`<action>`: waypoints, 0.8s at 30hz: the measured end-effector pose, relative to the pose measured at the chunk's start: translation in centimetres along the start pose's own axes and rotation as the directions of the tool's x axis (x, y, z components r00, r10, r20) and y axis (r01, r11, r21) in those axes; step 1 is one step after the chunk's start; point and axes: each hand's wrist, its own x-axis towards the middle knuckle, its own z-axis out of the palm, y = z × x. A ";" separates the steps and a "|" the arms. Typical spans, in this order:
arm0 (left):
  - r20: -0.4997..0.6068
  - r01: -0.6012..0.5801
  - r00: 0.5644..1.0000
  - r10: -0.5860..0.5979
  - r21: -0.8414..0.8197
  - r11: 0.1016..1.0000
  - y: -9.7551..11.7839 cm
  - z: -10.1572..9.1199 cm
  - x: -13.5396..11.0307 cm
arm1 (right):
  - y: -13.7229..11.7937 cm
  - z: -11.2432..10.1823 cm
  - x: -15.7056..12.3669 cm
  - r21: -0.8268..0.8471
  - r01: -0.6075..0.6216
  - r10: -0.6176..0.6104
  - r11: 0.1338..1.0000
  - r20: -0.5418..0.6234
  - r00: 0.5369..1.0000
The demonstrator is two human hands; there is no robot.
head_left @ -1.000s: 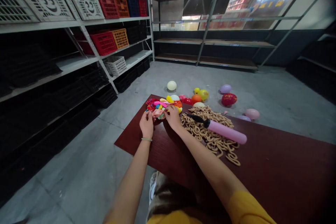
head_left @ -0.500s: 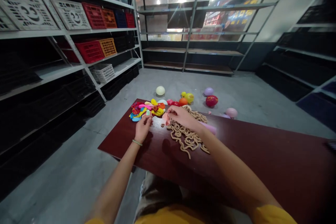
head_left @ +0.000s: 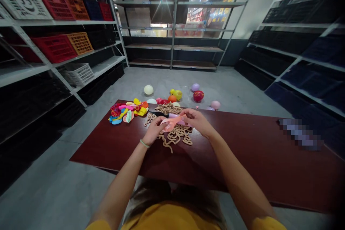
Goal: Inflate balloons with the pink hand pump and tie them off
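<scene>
A limp salmon-pink balloon (head_left: 172,124) is stretched between my two hands above the table. My left hand (head_left: 154,130) pinches its left end, and my right hand (head_left: 198,121) grips the other end with bent fingers. Beneath it lies a heap of tan cord-like strands (head_left: 174,137), long and curled. A tube with a lilac body (head_left: 184,122) and a black end rests among the strands, partly hidden by the balloon and my hands. Left of my hands is a pile of flat, colourful balloons (head_left: 126,109), with a mint-and-pink one (head_left: 128,116) at its near edge.
The dark red table (head_left: 107,147) extends to the right, where a blurred purple item (head_left: 300,134) lies. Inflated balloons, among them a red one (head_left: 198,96) and a cream one (head_left: 148,90), sit on the floor beyond. Shelves with crates (head_left: 55,48) line the sides.
My left hand has left the mint-and-pink balloon by the pile and now holds the salmon balloon along with my right hand. The balloon is stretched out wider. The view has turned right.
</scene>
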 end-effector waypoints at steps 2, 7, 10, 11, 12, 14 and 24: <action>-0.026 0.014 1.000 -0.014 0.000 1.000 -0.6 0.3 -0.1 | 1.5 0.0 -0.3 0.091 -0.032 0.039 0.995 -0.075 0.996; -0.159 0.104 0.981 -0.108 -0.036 0.994 -1.8 0.1 -0.8 | 3.7 1.6 -0.7 0.236 -0.053 0.100 0.970 -0.193 0.976; -0.181 0.124 0.974 -0.139 -0.090 0.988 -2.1 -0.4 -1.0 | 4.0 2.3 -1.3 0.272 -0.066 0.124 0.960 -0.200 0.972; -0.182 0.126 0.973 -0.142 -0.100 0.987 -2.2 -0.6 -1.0 | 4.1 2.4 -1.4 0.279 -0.070 0.129 0.958 -0.198 0.972; -0.181 0.129 0.973 -0.146 -0.104 0.986 -2.3 -0.7 -0.9 | 4.1 2.4 -1.6 0.283 -0.073 0.132 0.957 -0.199 0.971; -0.178 0.134 0.972 -0.150 -0.098 0.986 -2.4 -0.8 -0.9 | 4.3 2.4 -1.8 0.281 -0.071 0.133 0.957 -0.207 0.969; -0.207 0.024 0.977 -0.051 -0.131 0.991 -2.1 -1.0 -0.9 | 0.8 1.6 2.0 -0.052 0.003 -0.004 0.999 -0.018 1.000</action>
